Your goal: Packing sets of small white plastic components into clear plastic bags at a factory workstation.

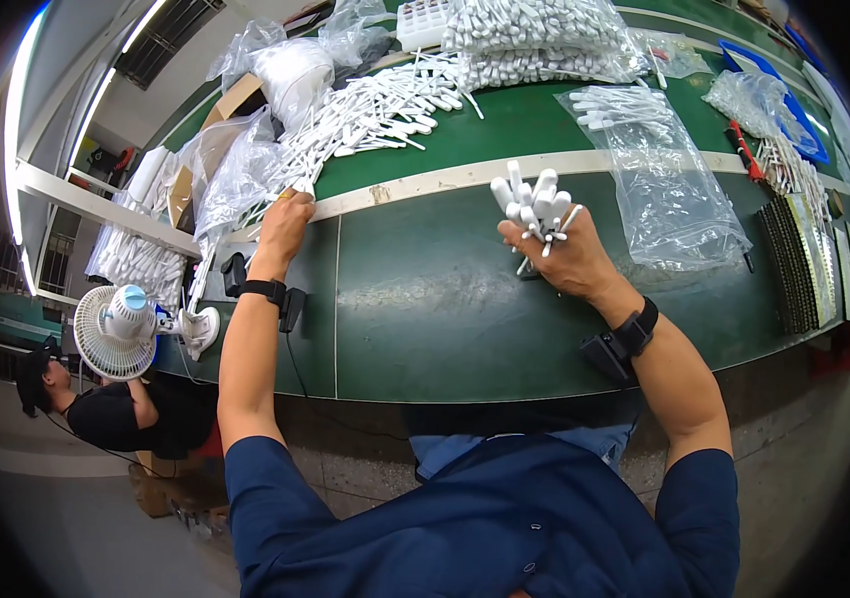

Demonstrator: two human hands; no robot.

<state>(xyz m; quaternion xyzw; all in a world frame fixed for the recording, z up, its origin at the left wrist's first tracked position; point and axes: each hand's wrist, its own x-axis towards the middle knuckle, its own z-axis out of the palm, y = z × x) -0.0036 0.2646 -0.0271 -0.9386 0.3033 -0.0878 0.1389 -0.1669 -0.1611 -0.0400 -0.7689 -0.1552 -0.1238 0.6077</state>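
My right hand (584,261) is closed around a bundle of white plastic sticks (535,204) with thick rounded ends, held above the green table. The thick ends point up and away from me, and thin ends show beside my fingers. At the near left edge of a loose pile of the same white sticks (370,115), my left hand (286,224) has its fingers drawn together at a white stick (307,185). My fingers partly hide that stick. Both wrists carry black strapped devices.
A clear bag (669,194) holding white sticks lies right of my right hand. Stuffed bags of sticks (545,45) stand at the back. A white fan (121,329) is at the left edge, a person (111,414) beyond it. Dark stacked strips (792,264) stand at right.
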